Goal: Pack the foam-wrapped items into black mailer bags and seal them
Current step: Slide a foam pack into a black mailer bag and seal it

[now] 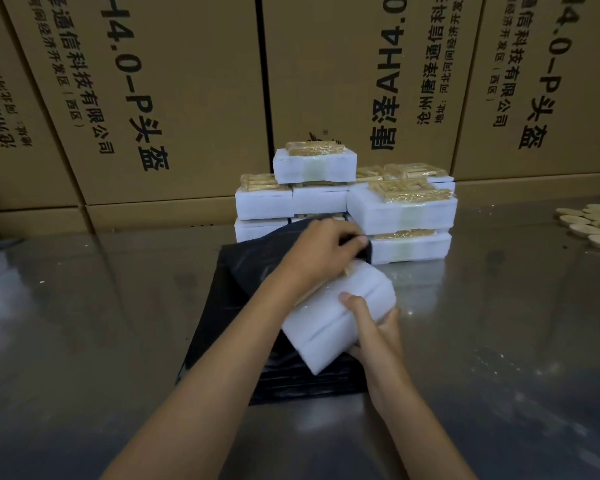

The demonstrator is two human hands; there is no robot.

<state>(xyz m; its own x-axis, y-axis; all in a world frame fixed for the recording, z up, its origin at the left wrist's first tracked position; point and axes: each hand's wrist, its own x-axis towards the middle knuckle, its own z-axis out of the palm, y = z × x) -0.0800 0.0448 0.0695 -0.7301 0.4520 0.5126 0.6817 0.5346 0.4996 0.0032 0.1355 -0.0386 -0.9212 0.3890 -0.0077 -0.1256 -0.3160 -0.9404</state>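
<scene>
**Mid-pack: foam block at bag mouth**

Roughly centred on the steel table (pixel 84 323), a black mailer bag (pixel 229 306) is laid flat, near edge toward the person, far edge up against the stack of foam-wrapped items (pixel 343 202) at the back. Open tabletop is seen L and R of the bag and in front of it; to the far R, a scatter of pale oval discs (pixel 593 223) sits near the table edge. Behind the stack, room is closed off by a wall of cardboard cartons (pixel 187 98) w/ printed black lettering.

The bag's upper lip is pinched and lifted by the left hand (pixel 323 247), fingers curled round the black film. A white foam-wrapped item (pixel 336 317) is gripped at its near end by the right hand (pixel 371 334), thumb on top, fingers under; the block is tilted, far end pointing at the bag mouth, just beside the left wrist. Whether its tip is already inside can't be told.

The stack is approx. three layers high, blocks banded w/ clear tape, tan packets on top. Table surface is reflective, w/ specks of debris; lighting is dim.
</scene>
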